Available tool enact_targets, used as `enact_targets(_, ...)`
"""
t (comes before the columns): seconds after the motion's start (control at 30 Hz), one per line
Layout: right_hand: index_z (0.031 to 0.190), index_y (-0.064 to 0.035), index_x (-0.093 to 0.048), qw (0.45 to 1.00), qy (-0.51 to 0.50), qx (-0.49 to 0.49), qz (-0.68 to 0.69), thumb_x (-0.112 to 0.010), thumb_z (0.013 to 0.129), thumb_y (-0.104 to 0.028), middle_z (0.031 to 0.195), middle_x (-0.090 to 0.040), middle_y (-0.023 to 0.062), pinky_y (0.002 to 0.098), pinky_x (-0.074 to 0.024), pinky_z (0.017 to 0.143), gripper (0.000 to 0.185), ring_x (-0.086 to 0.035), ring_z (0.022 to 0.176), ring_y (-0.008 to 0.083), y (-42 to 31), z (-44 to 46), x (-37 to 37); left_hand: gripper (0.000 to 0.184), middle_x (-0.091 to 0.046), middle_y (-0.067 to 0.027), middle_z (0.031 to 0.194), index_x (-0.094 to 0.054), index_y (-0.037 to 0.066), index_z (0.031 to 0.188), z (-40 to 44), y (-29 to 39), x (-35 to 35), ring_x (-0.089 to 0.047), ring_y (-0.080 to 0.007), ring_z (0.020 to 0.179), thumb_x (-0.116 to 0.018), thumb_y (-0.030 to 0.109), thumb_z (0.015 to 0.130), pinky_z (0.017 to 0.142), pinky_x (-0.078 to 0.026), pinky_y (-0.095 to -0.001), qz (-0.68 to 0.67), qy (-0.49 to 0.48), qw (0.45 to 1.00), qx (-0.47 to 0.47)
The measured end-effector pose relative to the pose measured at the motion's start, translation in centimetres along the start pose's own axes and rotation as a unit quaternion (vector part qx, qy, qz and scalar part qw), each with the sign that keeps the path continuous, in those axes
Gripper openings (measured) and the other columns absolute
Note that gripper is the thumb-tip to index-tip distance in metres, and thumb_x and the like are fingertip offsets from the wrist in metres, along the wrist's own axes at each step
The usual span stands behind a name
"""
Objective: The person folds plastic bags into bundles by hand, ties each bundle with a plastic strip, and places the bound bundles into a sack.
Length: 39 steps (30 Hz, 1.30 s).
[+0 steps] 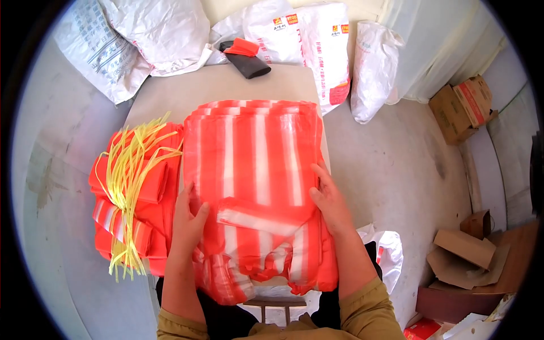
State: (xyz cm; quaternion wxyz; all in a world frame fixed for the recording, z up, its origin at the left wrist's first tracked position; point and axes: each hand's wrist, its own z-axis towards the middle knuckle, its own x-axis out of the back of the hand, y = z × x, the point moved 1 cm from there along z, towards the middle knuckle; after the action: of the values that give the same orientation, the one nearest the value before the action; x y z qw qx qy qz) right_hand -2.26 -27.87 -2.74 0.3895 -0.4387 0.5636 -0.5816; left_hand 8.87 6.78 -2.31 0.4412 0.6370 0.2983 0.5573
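A thick stack of red-and-white striped plastic bags (247, 164) lies in front of me, its near end crumpled and one strip folded across the top. My left hand (191, 221) rests against the stack's left edge, thumb apart from the fingers. At the right edge, my right hand (331, 201) touches the bags with its fingers stretched out and the thumb over the top. Neither hand visibly closes around anything. Left of the stack are folded red bag bundles (161, 190), with a bunch of yellow ties (127, 190) lying over them.
Beyond the stack, a black object with a red piece (249, 59) lies on the table (170, 90). Filled white sacks (323, 51) stand behind it. Cardboard boxes (462, 107) sit on the floor to the right, with an opened carton (467, 258) nearer me.
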Motion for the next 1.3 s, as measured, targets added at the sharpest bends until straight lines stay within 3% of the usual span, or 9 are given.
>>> enact_targets(0.13,0.161,-0.0022,-0.041,0.999,0.034,0.01,0.0,-0.057,0.101,-0.011,0.174,-0.029,0.019,0.0379,-0.0246,0.129,0.062,-0.028,0.161,0.0278,-0.1,0.7,-0.6,0.07,-0.046,-0.0195,0.158,-0.041,0.001,0.16,-0.2,-0.1,-0.1,-0.044,-0.0306,0.148,-0.07,0.016,0.098,0.123,-0.034,-0.0411,-0.026,0.0,0.999,0.017)
enact_targets(0.23,0.162,-0.0003,-0.038,0.984,0.06,0.0,0.169,-0.049,0.108,-0.015,0.17,-0.037,0.0176,0.0376,-0.0281,0.128,0.057,-0.035,0.157,0.0262,-1.0,1.3,-1.1,0.071,-0.047,-0.0191,0.157,-0.041,0.002,0.161,-0.1,-0.6,0.1,-0.044,-0.0304,0.147,-0.07,0.016,0.098,0.123,-0.034,-0.0407,-0.031,-0.001,0.999,0.017)
enact_targets(0.33,0.166,0.0042,-0.022,0.985,0.058,-0.023,0.164,-0.04,0.116,-0.031,0.173,-0.025,0.0196,0.0415,-0.0195,0.132,0.064,-0.024,0.162,0.0292,-0.8,1.3,-0.3,0.072,-0.047,-0.0189,0.155,-0.04,0.003,0.162,-0.2,-0.4,0.1,-0.045,-0.0305,0.146,-0.07,0.016,0.098,0.123,-0.035,-0.0407,-0.019,-0.003,1.0,0.015)
enact_targets(0.63,0.167,-0.0028,-0.024,0.956,0.043,-0.063,0.282,-0.039,0.116,-0.036,0.172,-0.031,0.019,0.0411,-0.0259,0.129,0.063,-0.034,0.156,0.0284,-3.0,1.1,0.6,0.072,-0.044,-0.014,0.164,-0.037,0.004,0.164,-0.2,-0.1,-0.3,-0.042,-0.0253,0.149,-0.067,0.012,0.099,0.123,-0.034,-0.0373,0.019,-0.008,0.999,0.037)
enact_targets(0.73,0.167,-0.0019,-0.026,0.987,0.017,0.007,0.158,-0.039,0.116,-0.033,0.172,-0.032,0.0154,0.0395,-0.0241,0.129,0.061,-0.032,0.157,0.0265,-1.0,1.7,0.9,0.074,-0.046,-0.014,0.161,-0.038,0.004,0.164,-0.2,0.5,-0.4,-0.044,-0.0255,0.148,-0.068,0.01,0.097,0.123,-0.035,-0.0375,0.048,-0.001,0.998,0.041)
enact_targets(0.83,0.166,-0.0017,-0.029,0.994,0.012,-0.003,0.111,-0.039,0.117,-0.031,0.172,-0.033,0.0122,0.0381,-0.0224,0.13,0.058,-0.029,0.159,0.0244,-1.0,1.5,0.7,0.077,-0.046,-0.0183,0.158,-0.039,0.004,0.163,-0.2,0.3,-0.7,-0.045,-0.0305,0.146,-0.072,0.012,0.094,0.122,-0.036,-0.0401,0.041,0.011,0.998,0.046)
enact_targets(1.03,0.167,-0.003,-0.028,0.993,-0.018,0.02,0.117,-0.038,0.117,-0.03,0.172,-0.031,0.0119,0.0387,-0.023,0.13,0.058,-0.03,0.158,0.025,-2.2,1.5,0.5,0.078,-0.045,-0.0205,0.158,-0.04,0.003,0.162,-0.2,0.0,-0.8,-0.044,-0.0331,0.148,-0.074,0.012,0.093,0.123,-0.035,-0.0414,0.018,0.011,0.999,0.043)
enact_targets(1.13,0.168,-0.0045,-0.025,0.976,0.027,-0.024,0.216,-0.039,0.116,-0.036,0.173,-0.03,0.0127,0.0404,-0.0255,0.129,0.062,-0.033,0.156,0.0268,-1.2,2.2,0.1,0.078,-0.044,-0.0206,0.159,-0.039,0.003,0.163,-0.1,-0.3,-0.8,-0.043,-0.0331,0.148,-0.074,0.012,0.093,0.124,-0.035,-0.0414,0.017,0.009,0.999,0.038)
enact_targets(1.3,0.168,-0.0035,-0.023,0.931,0.01,0.001,0.364,-0.042,0.114,-0.043,0.174,-0.028,0.0146,0.0418,-0.0258,0.128,0.07,-0.033,0.155,0.0279,0.3,2.7,0.1,0.078,-0.043,-0.0206,0.16,-0.039,0.002,0.163,-0.1,-0.7,-0.8,-0.042,-0.0329,0.149,-0.074,0.011,0.094,0.124,-0.033,-0.0412,0.018,0.009,0.999,0.035)
